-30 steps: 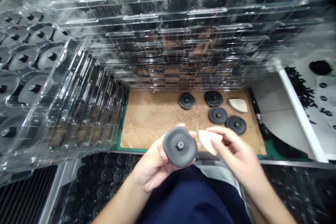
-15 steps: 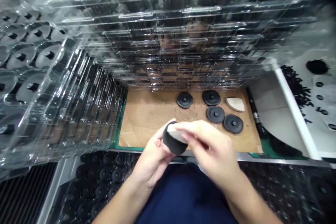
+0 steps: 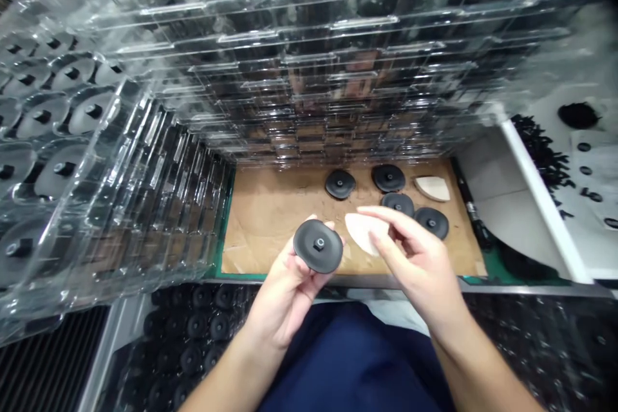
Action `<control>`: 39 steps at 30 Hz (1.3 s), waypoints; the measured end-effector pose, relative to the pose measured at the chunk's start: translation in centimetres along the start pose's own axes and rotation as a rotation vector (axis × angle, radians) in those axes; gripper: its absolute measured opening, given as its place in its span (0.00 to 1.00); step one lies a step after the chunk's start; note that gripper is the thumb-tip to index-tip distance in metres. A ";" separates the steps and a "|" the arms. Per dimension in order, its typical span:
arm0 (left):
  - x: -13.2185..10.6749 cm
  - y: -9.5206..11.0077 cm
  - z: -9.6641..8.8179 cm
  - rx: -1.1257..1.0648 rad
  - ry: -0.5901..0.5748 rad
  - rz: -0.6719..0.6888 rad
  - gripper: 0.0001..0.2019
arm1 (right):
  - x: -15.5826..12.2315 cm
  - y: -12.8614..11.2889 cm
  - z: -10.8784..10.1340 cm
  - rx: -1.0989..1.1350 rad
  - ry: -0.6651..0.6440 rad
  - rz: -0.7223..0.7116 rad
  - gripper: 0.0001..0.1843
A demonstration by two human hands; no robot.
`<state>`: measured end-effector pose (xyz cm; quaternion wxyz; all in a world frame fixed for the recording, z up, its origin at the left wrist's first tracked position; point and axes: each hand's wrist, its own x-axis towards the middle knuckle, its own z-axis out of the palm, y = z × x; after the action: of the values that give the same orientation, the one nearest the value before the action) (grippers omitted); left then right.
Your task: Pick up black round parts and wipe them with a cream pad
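Observation:
My left hand (image 3: 290,290) is closed on a black rounded disc (image 3: 309,257) with a short peg at its centre, peg side up. To the right of it, my right hand (image 3: 420,264) pinches a pale, pointed flat pad (image 3: 362,232); pad and disc are apart. Beyond my right hand, similar black discs (image 3: 340,185) lie peg up on the brown cardboard sheet (image 3: 270,206), and one (image 3: 431,223) is close to my fingers. A second pale pad (image 3: 432,188) rests at the sheet's right side.
Tall stacks of clear plastic trays stand behind the cardboard (image 3: 309,84) and at the left (image 3: 159,161). A white divider (image 3: 541,199) borders the right side, with a pile of small black parts (image 3: 541,154) past it. More trays of discs (image 3: 193,328) sit below the table edge.
The pale pad has come off the disc and moved right with my right hand. My left hand has turned the disc so that its peg faces up.

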<state>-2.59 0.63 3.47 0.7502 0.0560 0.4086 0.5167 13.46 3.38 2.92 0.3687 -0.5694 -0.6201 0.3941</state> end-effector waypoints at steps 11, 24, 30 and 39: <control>-0.5 -0.1 0.4 0.125 0.053 -0.047 0.19 | 0.8 -6.0 1.0 -0.059 -0.186 -0.347 0.13; -0.7 0.8 1.4 -0.024 -0.091 -0.136 0.21 | 1.3 -5.3 -1.7 -0.268 -0.192 -0.687 0.18; -1.1 1.1 0.4 -0.047 -0.259 -0.375 0.14 | 3.3 -3.5 -1.9 -0.155 -0.277 -0.596 0.14; -0.6 1.2 -0.4 -0.106 -0.353 -0.359 0.19 | -1.6 6.5 1.3 -0.141 -0.213 0.023 0.11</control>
<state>-3.86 0.56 4.16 0.8916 0.0327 0.2469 0.3782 15.13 1.99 -3.53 0.2553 -0.5561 -0.6752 0.4120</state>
